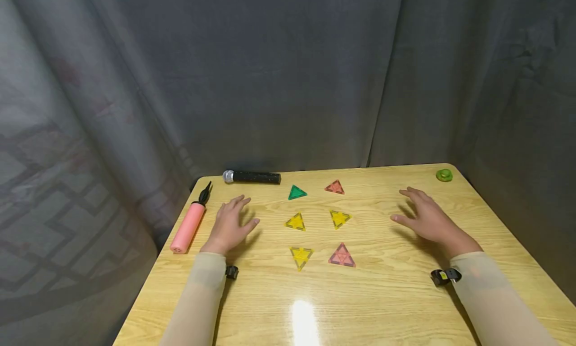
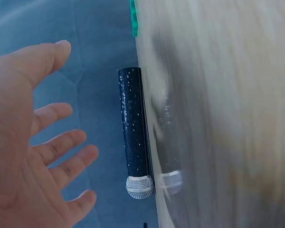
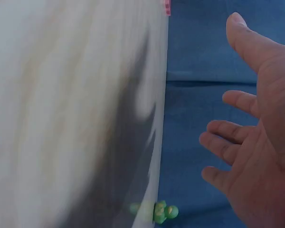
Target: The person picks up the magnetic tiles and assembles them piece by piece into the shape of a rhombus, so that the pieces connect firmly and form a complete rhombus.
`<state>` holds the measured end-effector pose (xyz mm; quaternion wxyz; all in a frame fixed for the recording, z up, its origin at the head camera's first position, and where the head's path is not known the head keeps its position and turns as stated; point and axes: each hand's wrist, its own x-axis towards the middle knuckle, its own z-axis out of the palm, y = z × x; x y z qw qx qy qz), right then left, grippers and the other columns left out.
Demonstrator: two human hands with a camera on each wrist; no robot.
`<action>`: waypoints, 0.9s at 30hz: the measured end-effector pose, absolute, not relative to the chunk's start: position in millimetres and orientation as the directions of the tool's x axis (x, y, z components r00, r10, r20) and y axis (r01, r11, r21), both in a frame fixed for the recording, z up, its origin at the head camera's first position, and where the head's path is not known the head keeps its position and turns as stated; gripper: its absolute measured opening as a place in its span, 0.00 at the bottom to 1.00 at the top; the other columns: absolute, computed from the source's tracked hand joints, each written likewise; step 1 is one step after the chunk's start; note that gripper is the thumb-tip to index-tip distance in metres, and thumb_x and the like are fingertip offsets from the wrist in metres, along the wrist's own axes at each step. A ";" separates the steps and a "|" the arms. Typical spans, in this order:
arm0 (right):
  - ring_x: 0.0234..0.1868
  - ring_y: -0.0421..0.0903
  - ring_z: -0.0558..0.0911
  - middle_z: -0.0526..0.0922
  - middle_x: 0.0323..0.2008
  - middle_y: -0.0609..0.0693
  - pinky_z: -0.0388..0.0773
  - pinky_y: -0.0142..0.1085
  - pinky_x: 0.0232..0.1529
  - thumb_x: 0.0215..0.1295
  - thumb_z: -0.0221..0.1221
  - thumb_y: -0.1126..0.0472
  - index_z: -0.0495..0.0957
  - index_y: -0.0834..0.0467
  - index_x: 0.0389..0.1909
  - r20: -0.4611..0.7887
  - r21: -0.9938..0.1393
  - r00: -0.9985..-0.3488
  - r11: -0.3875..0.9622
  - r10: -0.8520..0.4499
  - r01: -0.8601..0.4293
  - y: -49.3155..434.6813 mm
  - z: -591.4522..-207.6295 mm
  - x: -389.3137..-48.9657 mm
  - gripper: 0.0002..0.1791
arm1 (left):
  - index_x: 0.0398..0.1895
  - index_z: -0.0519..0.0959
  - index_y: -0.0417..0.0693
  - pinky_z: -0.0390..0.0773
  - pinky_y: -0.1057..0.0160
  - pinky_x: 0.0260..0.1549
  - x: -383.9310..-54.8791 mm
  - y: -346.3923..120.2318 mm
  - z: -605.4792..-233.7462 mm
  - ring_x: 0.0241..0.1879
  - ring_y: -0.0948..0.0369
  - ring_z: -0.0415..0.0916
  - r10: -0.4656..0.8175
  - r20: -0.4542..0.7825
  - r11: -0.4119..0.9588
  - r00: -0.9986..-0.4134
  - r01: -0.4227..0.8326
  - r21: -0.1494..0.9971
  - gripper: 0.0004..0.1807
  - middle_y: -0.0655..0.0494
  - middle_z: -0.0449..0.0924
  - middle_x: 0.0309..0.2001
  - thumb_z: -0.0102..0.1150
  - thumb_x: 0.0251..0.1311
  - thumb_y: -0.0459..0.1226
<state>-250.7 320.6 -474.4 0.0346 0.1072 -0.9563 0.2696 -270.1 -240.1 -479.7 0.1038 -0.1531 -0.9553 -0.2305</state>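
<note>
My left hand (image 1: 230, 226) hovers over the table's left half with fingers spread and nothing in them. Over the right half, my right hand (image 1: 429, 218) is held the same way, palm inward and bare. Between the hands lie several flat triangular tiles: a green tile (image 1: 297, 192) and a red tile (image 1: 335, 187) at the back, a yellow tile (image 1: 295, 222) beside another yellow tile (image 1: 339, 218) in the middle, and a third yellow tile (image 1: 301, 257) next to a pink tile (image 1: 342, 256) at the front. Beyond my left hand lies a black microphone (image 2: 133, 123) with a silver head.
A pink hand pump (image 1: 189, 227) with a black nozzle lies along the table's left edge. A small green object (image 1: 444, 175) sits in the far right corner. Grey curtains (image 1: 288, 76) hang behind the wooden table (image 1: 360, 306) and at its sides.
</note>
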 end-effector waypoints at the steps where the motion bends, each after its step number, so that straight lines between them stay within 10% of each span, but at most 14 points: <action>1: 0.75 0.78 0.53 0.50 0.79 0.74 0.55 0.76 0.67 0.69 0.66 0.36 0.56 0.64 0.81 0.123 -0.508 -0.975 0.832 -0.186 -0.223 318.9 -473.8 -252.8 0.53 | 0.79 0.67 0.51 0.48 0.35 0.76 -270.3 -239.4 -480.1 0.76 0.42 0.59 0.243 0.259 0.845 -0.935 0.335 0.417 0.39 0.45 0.61 0.78 0.66 0.69 0.55; 27: 0.70 0.69 0.68 0.65 0.73 0.66 0.66 0.69 0.66 0.75 0.64 0.46 0.64 0.61 0.77 0.136 -0.594 -0.964 0.760 -0.228 -0.263 276.5 -468.6 -308.3 0.39 | 0.79 0.65 0.49 0.75 0.41 0.63 -273.4 -217.4 -489.1 0.67 0.46 0.72 0.311 0.101 0.725 -0.945 0.305 0.618 0.37 0.50 0.65 0.74 0.66 0.72 0.47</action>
